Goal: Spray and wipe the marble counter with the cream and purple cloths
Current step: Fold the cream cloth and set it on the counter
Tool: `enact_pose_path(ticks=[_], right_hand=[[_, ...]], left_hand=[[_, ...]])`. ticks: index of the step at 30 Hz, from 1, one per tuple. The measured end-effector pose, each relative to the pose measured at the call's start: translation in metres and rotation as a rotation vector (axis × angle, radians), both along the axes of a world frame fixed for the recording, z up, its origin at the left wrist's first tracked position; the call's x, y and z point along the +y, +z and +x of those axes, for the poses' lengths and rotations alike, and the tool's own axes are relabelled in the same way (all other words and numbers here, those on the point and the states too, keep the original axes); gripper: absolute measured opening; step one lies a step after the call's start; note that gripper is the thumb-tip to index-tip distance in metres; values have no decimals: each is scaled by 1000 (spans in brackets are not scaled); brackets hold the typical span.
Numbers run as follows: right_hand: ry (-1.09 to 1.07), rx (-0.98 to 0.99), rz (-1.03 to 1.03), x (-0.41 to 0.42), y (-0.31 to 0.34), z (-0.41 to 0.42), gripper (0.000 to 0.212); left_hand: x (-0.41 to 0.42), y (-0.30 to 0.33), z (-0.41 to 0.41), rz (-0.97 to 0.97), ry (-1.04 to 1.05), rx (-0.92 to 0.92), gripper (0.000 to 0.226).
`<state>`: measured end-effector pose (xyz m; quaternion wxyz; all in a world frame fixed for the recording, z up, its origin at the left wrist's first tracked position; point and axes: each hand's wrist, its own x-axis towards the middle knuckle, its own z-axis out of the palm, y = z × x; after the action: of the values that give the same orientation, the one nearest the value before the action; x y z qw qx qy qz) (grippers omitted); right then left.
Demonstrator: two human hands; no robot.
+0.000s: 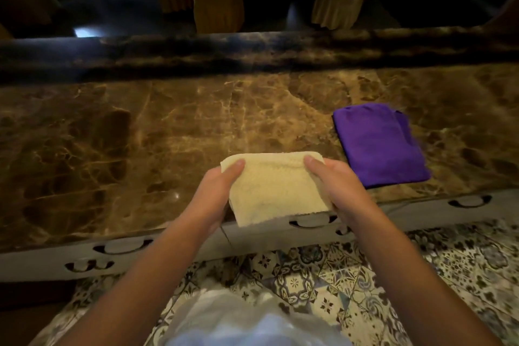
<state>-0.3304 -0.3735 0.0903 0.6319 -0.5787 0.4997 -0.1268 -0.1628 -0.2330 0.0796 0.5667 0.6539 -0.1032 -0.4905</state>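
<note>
A folded cream cloth (273,187) is held over the front edge of the brown marble counter (140,143). My left hand (217,189) grips its left side with the thumb on top. My right hand (337,185) grips its right side the same way. The cloth's near end hangs past the counter edge. A folded purple cloth (379,144) lies flat on the counter just right of my right hand, apart from it. No spray bottle is in view.
A raised dark marble ledge (252,50) runs along the back of the counter. Chairs with fringed covers (334,5) stand beyond it. White drawers with dark handles (311,222) sit under the counter edge. Patterned floor tiles (421,275) lie below.
</note>
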Motion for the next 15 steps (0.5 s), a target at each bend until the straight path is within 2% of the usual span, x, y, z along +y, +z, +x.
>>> enact_pose_path(ticks=[6,11,15], right_hand=[[-19,-46,-13,-53,-7,16,15],[-88,-46,-148,-88,-12,53,19],[-128,-37,-63,-100,-32,62,15]], left_hand=[[-56,3,16,4,-28,77,20],[-106,7,56,65,-50,77,35],[-100,-18,65,121,-143,243,39]])
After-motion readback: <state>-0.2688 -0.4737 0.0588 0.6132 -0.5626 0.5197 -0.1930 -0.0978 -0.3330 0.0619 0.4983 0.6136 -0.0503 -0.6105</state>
